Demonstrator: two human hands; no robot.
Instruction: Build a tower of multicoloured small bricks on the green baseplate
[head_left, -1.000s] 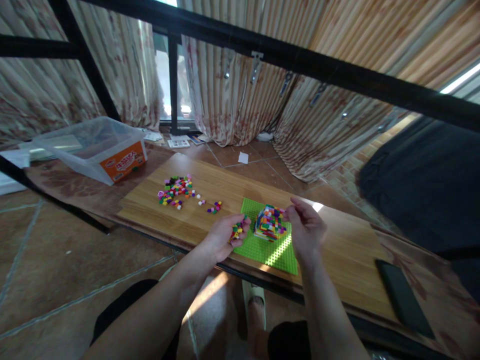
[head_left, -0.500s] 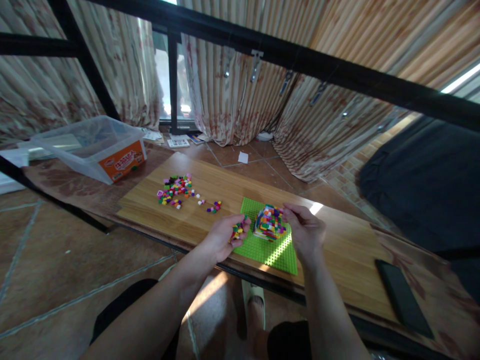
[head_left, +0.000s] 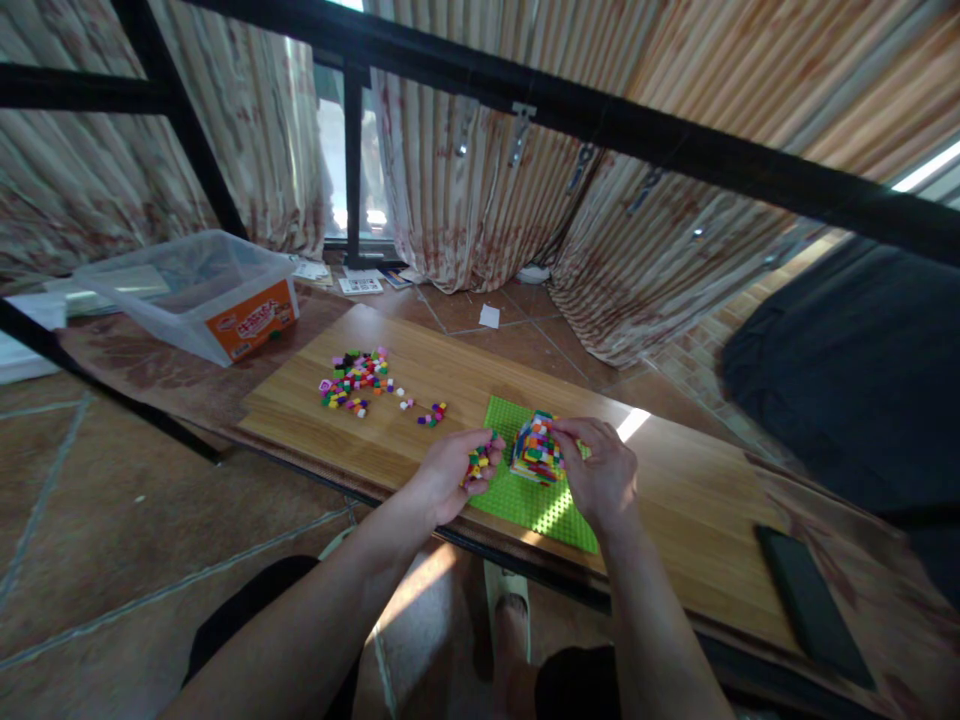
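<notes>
Reaching further over the brick stack (head_left: 535,452), the right hand (head_left: 604,470) pinches its grip together; the left hand (head_left: 452,470) cups bricks (head_left: 478,465)

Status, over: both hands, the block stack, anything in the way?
Left hand cupping small blocks. Right hand at block stack; piece in its grip, can't tell. Stack on green baseplate, right side hidden by right hand.

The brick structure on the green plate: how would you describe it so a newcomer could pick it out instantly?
On the long wooden board, find the bright green studded plate. Between the left hand and the right hand, the brick structure stands on it, partly covered by the latter. Unlike the loose bricks scattered farther left, its many-coloured pieces form one compact block.
</notes>
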